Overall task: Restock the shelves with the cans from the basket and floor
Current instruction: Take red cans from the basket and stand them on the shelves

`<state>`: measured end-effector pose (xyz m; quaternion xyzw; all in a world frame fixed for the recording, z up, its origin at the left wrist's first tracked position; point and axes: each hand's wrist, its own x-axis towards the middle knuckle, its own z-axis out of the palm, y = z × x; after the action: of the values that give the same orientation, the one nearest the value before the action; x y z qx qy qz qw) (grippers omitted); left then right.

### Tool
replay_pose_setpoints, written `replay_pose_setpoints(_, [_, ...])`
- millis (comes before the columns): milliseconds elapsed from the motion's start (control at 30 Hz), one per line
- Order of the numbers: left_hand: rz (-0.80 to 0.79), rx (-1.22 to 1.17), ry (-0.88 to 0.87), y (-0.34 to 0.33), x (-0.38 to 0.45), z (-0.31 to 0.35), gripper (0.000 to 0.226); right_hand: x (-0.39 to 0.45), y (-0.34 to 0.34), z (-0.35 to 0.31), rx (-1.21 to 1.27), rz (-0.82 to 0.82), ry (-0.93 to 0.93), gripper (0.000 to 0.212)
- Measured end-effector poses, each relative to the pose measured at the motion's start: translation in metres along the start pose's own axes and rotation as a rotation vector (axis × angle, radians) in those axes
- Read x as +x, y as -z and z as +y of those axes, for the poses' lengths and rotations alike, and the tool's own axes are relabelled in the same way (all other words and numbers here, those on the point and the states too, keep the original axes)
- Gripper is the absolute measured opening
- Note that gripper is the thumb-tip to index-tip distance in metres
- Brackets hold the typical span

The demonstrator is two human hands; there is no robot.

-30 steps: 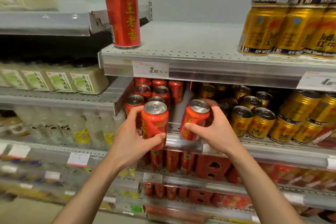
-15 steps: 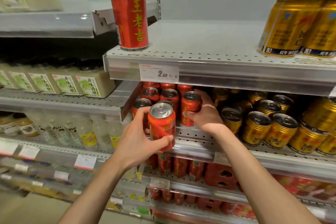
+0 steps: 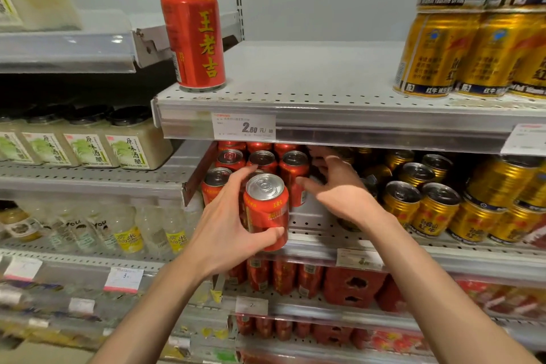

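My left hand (image 3: 227, 233) grips a red can (image 3: 267, 210) with yellow lettering, upright at the front edge of the middle shelf (image 3: 325, 242). Behind it stand several red cans (image 3: 263, 161) in rows. The rightmost of them, a red can (image 3: 295, 177), stands on the shelf, and my right hand (image 3: 339, 189) hovers just right of it with fingers spread, holding nothing. A single tall red can (image 3: 193, 37) stands alone on the upper shelf (image 3: 310, 89).
Gold cans (image 3: 437, 210) fill the right of the middle shelf, and larger gold cans (image 3: 461, 53) sit on the upper shelf at right. Jars (image 3: 130, 145) and bottles (image 3: 127, 230) line the left bay. Red cans and cartons (image 3: 351, 289) stand on the shelf below.
My right hand set its red can down among the rows on the middle shelf, let go and pulled back open. The left hand's can has stayed near the shelf's front edge.
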<state>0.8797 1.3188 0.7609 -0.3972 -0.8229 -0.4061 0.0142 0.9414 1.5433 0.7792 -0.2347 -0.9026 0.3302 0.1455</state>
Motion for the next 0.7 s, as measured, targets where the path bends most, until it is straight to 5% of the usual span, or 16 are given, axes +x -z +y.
replay_pose_setpoints(200, [-0.118,0.171,-0.158,-0.012,0.024,0.018,0.087,-0.039,0.037,0.040,-0.117,0.207,0.192,0.045])
replay_pose_setpoints(400, [-0.159,0.493,-0.216,-0.023,0.054,0.026,0.090,-0.049,0.038,0.074,-0.448,0.148,0.113,0.062])
replay_pose_setpoints(700, [-0.216,0.573,-0.210,-0.027,0.068,0.010,0.095,-0.046,0.032,0.082,-0.424,0.201,0.127,0.053])
